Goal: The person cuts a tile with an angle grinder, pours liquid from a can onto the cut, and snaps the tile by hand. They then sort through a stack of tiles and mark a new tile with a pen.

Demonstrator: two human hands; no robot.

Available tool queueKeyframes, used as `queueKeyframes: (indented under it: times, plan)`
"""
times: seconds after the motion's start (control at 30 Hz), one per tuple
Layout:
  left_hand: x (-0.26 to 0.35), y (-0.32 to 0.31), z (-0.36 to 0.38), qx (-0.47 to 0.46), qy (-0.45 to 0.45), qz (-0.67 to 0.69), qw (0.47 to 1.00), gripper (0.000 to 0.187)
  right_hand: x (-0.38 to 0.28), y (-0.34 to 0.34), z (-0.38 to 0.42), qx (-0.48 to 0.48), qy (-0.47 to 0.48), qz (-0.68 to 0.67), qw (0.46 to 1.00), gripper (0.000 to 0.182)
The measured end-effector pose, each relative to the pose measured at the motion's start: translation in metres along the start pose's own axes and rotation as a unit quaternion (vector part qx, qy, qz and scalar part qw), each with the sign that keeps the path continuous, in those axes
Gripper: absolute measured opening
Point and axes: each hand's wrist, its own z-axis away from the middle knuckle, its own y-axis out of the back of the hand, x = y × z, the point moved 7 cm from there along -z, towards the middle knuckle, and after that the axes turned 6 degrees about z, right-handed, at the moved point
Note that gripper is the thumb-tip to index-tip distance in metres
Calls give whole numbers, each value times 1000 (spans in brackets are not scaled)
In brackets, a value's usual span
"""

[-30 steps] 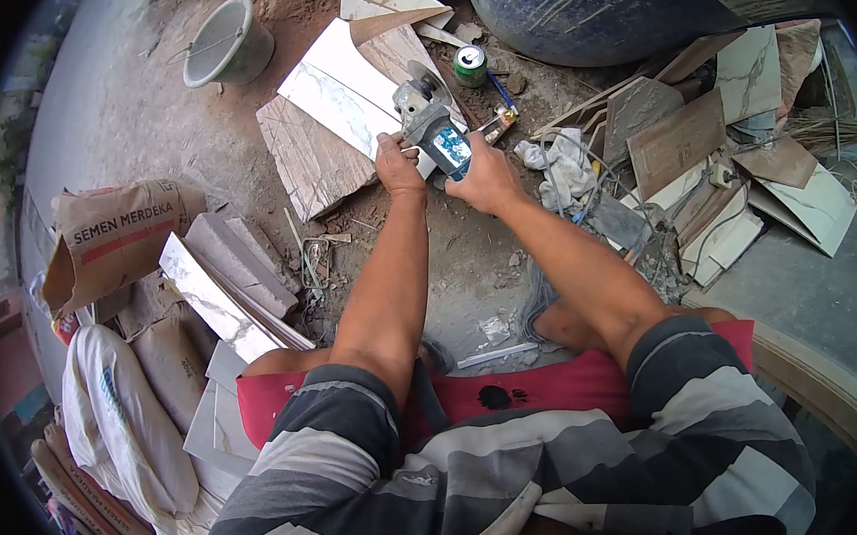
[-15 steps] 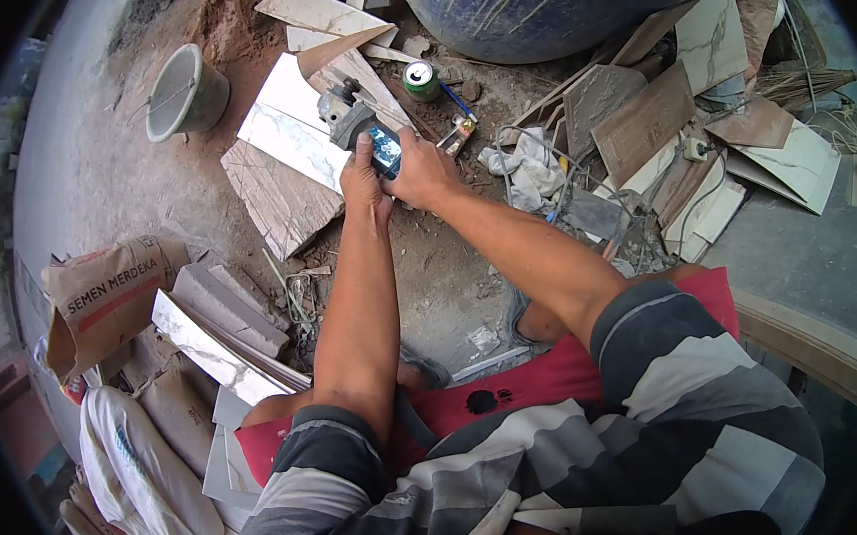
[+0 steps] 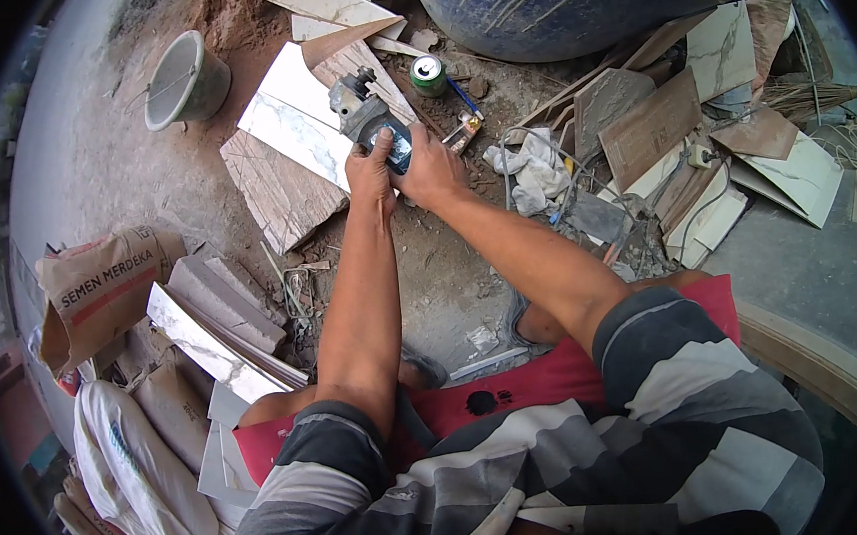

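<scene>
Both my hands are wrapped around an angle grinder (image 3: pixel 363 113) with a grey metal head and a blue body. My left hand (image 3: pixel 371 184) closes on its near left side, thumb lying along the top. On the right side of the body, my right hand (image 3: pixel 432 173) grips it. The grinder's head points away from me, over a white marbled tile (image 3: pixel 292 136). Whether its disc touches the tile cannot be made out. Under that tile lies a brown stone-patterned tile (image 3: pixel 280 200), tilted on the ground.
A green can (image 3: pixel 429 87) stands beyond the grinder, near a white rag (image 3: pixel 533 173). Left are a bucket (image 3: pixel 215 89) and a paper cement bag (image 3: pixel 117 289). Tile offcuts (image 3: pixel 650 131) and cables lie heaped at right, below a large blue drum (image 3: pixel 540 11).
The grinder and both hands have shifted slightly to the right in view. My grip stays the same, and the surroundings have moved only a little with the camera.
</scene>
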Motion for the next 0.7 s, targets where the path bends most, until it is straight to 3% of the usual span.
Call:
queueKeyframes:
  times: [0.2,0.3,0.4,0.47,0.53,0.57,0.6,0.7]
  plan:
    - [10,5,-10,1,-34,5,999,55,-6,-3,-14,-6,51,-40,998,72]
    - [13,13,-19,-3,-38,31,999,56,-6,-3,-22,-36,72,-58,995,64]
    - [18,20,-21,-17,-28,95,995,64,4,5,-51,5,148,-206,967,49]
    - [21,26,-22,-19,-31,109,993,67,25,22,-79,40,60,-151,986,48]
    - [23,35,-25,-42,-24,119,992,73,33,36,-104,122,42,35,991,49]
    - [23,41,-25,-42,-27,121,991,74,35,34,-120,71,24,83,994,61]
    - [27,41,-22,-45,-32,124,991,74,28,38,-130,82,37,85,992,61]
    - [23,48,-15,-56,-32,118,991,61,27,17,-147,-45,56,172,983,89]
